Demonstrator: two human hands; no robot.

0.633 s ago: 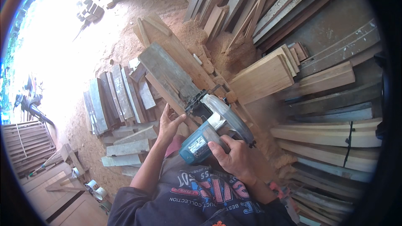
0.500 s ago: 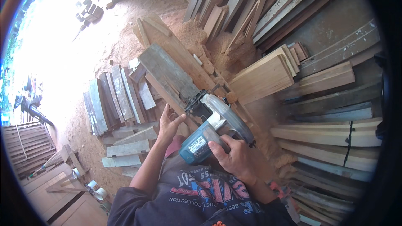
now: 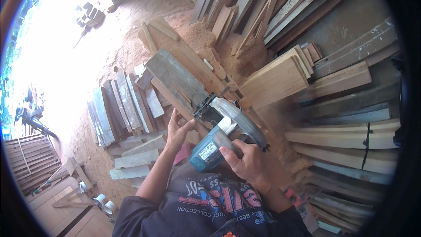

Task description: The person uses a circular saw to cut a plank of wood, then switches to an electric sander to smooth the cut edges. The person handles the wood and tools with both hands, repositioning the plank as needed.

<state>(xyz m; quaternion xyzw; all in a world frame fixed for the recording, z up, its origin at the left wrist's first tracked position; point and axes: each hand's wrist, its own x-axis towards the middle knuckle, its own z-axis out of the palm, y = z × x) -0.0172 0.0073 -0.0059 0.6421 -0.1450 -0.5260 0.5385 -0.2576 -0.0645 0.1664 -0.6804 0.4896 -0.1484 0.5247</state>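
A teal circular saw (image 3: 209,153) with a curved clear-and-grey blade guard sits on the near end of a thick, weathered grey board (image 3: 175,77). My right hand (image 3: 245,160) is wrapped round the saw's handle. Beside the board's left edge, close to the saw's base plate, my left hand (image 3: 176,131) is held with thumb and fingers apart. Its fingertips are at the side of the board, and whether they press on it is hard to tell. The blade is hidden by the guard and the saw body. The board lies on a longer wooden plank (image 3: 169,39) strewn with sawdust.
Left of the board lie several grey offcuts (image 3: 125,101). To the right are stacked pale planks (image 3: 280,79) and long timber bundles (image 3: 342,140). Sawdust heaps (image 3: 201,35) cover the ground beyond. White cups (image 3: 101,199) stand at lower left, and a red tool (image 3: 296,197) lies at lower right.
The saw and my right hand have shifted very slightly toward the right. My left hand stays in about the same place beside the board.
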